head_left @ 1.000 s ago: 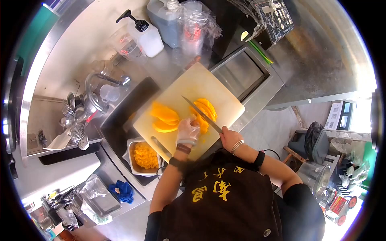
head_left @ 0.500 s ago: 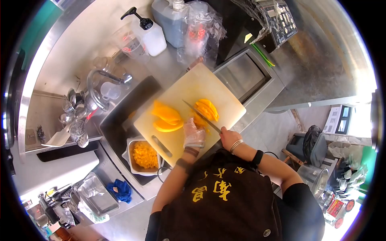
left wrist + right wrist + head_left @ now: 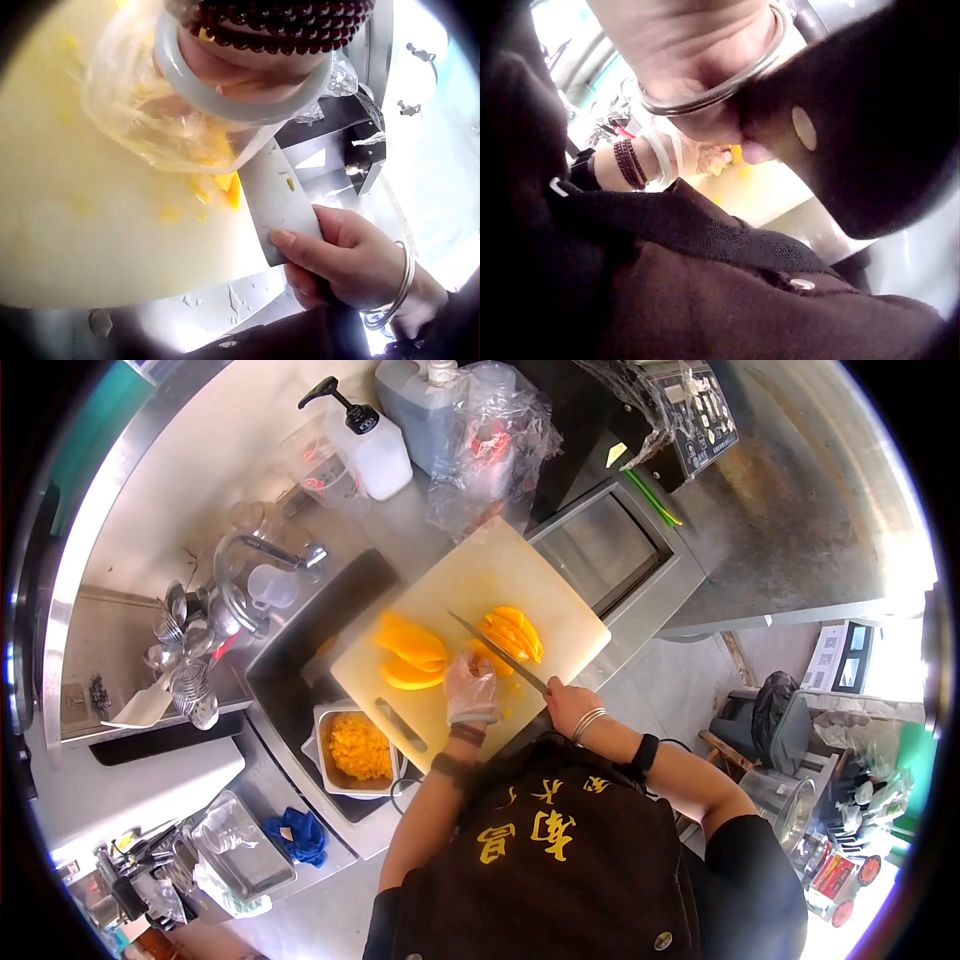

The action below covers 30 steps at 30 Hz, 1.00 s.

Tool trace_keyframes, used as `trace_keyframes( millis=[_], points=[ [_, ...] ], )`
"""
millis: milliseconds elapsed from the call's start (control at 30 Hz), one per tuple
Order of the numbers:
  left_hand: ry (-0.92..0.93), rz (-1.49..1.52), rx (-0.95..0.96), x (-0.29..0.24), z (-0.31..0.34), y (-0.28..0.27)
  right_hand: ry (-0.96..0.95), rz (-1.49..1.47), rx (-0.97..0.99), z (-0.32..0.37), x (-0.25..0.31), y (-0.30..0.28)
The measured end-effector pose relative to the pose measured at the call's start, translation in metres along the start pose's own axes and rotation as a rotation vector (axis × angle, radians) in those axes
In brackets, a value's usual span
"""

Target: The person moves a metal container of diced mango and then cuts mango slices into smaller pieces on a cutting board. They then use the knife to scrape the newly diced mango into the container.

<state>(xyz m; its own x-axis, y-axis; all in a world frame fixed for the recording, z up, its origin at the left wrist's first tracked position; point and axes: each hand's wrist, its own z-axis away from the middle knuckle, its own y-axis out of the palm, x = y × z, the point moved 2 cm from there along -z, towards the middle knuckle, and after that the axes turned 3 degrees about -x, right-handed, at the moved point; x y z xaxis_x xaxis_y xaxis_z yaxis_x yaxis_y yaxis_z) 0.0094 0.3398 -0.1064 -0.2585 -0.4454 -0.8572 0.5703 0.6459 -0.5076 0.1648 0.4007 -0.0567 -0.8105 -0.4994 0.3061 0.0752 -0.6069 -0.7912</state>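
Observation:
My right hand (image 3: 574, 708) grips a knife (image 3: 505, 657) by its handle, thumb along the blade's base in the left wrist view. The blade slants across a pale cutting board (image 3: 560, 595). Beyond it lie sliced mango pieces (image 3: 514, 632), fanned out. My left hand (image 3: 470, 690), in a clear plastic glove, holds mango down with curled fingers on the near side of the blade. In the right wrist view its fingertips meet a yellow mango piece (image 3: 736, 154). Larger mango pieces (image 3: 412, 650) rest on the board to the left. The glove hides much of the held mango.
A metal container of diced yellow fruit (image 3: 360, 747) stands by the sink (image 3: 290, 650), left of the board. Behind are a faucet (image 3: 225, 575), a white pump bottle (image 3: 377, 455) and a plastic-wrapped container (image 3: 490, 455). A blue cloth (image 3: 297, 835) lies at lower left.
My left hand shifted toward me and right of the large mango pieces, fingers extended, then moved back left with fingers curled. The knife stays over the board, its tip shifting slightly left.

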Motion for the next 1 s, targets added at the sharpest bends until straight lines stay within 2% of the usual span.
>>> trace_keyframes(
  millis=[67,133,467,533,633,867,1000],
  points=[
    [0.003,0.022,-0.021,0.001,-0.001,0.0,0.001,0.01,0.016,0.0,0.002,-0.001],
    [-0.097,0.038,0.045,0.0,-0.002,0.0,0.004,0.008,0.026,0.0,0.003,-0.001],
    [-0.059,0.138,0.058,0.005,-0.003,0.007,0.029,0.029,0.025,0.0,-0.002,-0.008],
    [-0.064,0.114,0.06,-0.017,0.0,-0.004,0.037,0.024,0.044,0.0,0.001,-0.01],
    [-0.02,-0.009,0.086,-0.018,-0.001,-0.004,0.054,0.031,0.061,-0.002,0.003,-0.008],
    [-0.086,0.039,0.137,-0.013,-0.002,0.0,0.061,0.037,0.082,-0.003,0.005,-0.007],
    [0.055,-0.091,0.134,-0.017,0.009,-0.001,0.04,0.05,0.028,-0.007,-0.001,0.003]
  ],
)
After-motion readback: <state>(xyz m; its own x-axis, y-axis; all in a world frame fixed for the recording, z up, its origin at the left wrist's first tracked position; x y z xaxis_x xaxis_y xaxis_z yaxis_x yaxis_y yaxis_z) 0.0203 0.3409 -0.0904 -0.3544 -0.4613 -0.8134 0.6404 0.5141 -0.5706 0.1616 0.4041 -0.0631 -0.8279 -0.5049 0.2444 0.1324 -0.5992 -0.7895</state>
